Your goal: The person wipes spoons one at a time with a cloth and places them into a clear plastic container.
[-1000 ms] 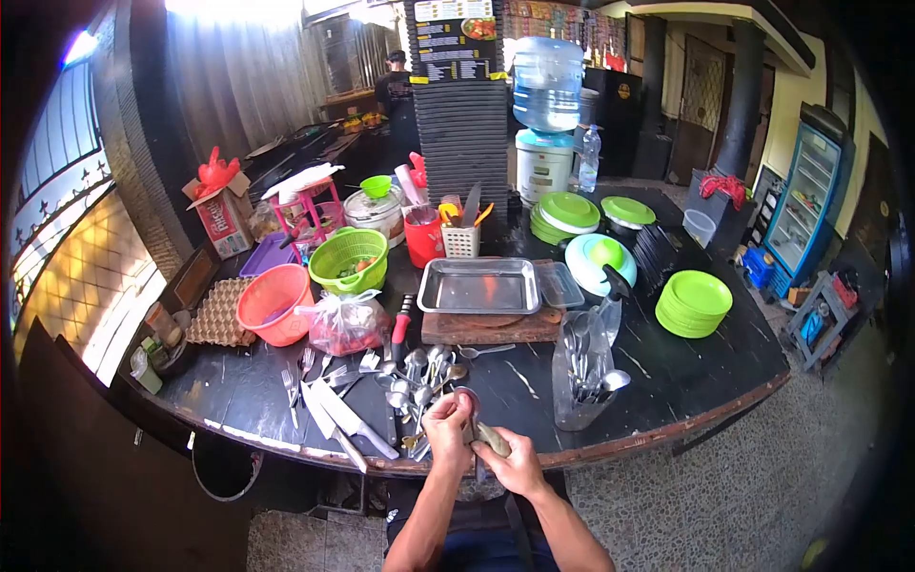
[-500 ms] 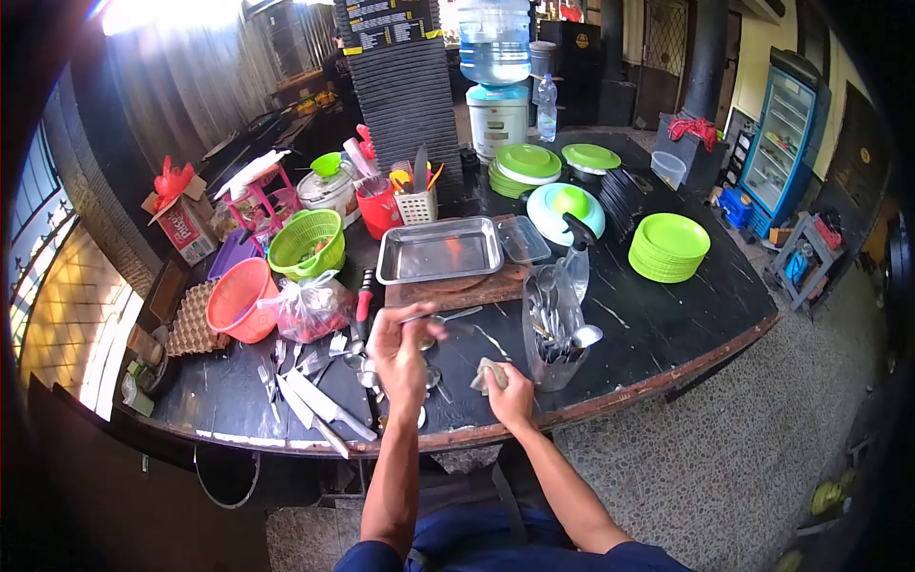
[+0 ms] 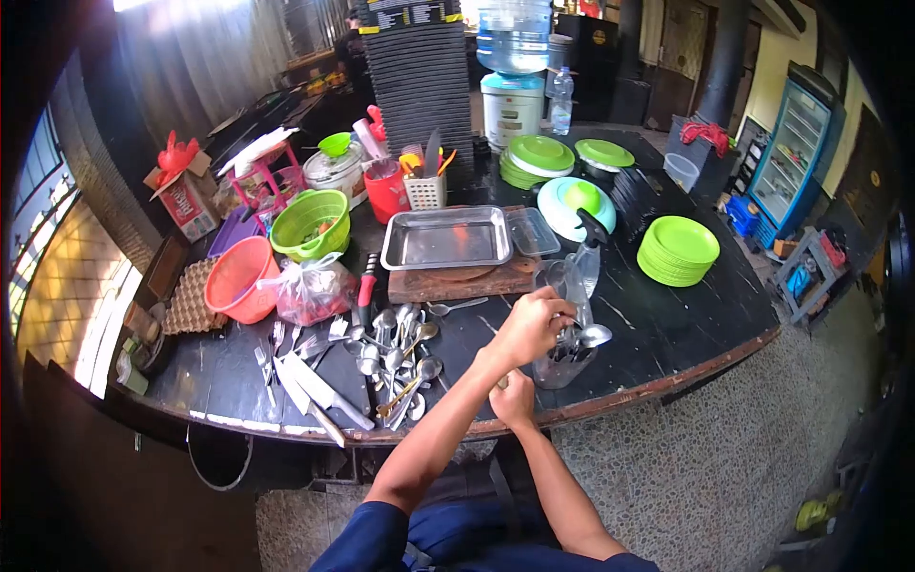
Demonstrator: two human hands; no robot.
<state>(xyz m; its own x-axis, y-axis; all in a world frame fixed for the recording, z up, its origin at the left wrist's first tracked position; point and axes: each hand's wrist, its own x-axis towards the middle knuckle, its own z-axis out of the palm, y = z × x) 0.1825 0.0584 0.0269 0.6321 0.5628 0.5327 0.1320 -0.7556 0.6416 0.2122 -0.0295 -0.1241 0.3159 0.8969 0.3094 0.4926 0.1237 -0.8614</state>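
Observation:
My left hand [image 3: 541, 322] is over the clear plastic container [image 3: 555, 372], its fingers pinched together at the tops of the cutlery; what they hold I cannot make out. The container stands near the table's front edge with spoons inside, and a ladle-like large spoon [image 3: 595, 335] leans out at its right. Just below, my right hand [image 3: 515, 400] is closed beside the container; the greyish cloth seen in it earlier is now mostly hidden by the left wrist. Left of my hands lies a heap of loose spoons [image 3: 393, 355].
Knives [image 3: 324, 393] and forks [image 3: 265, 367] lie at the front left. Behind are a metal tray [image 3: 446, 238] on a wooden board [image 3: 462, 283], a red basket [image 3: 242, 276], a green basket [image 3: 310, 224] and a spray bottle [image 3: 589, 253]. Green plates [image 3: 678, 250] are stacked at right.
My left hand has moved right, from above the loose spoons to the cutlery container, uncovering the heap. My right hand stays near the container, its cloth now mostly covered. The view has shifted slightly.

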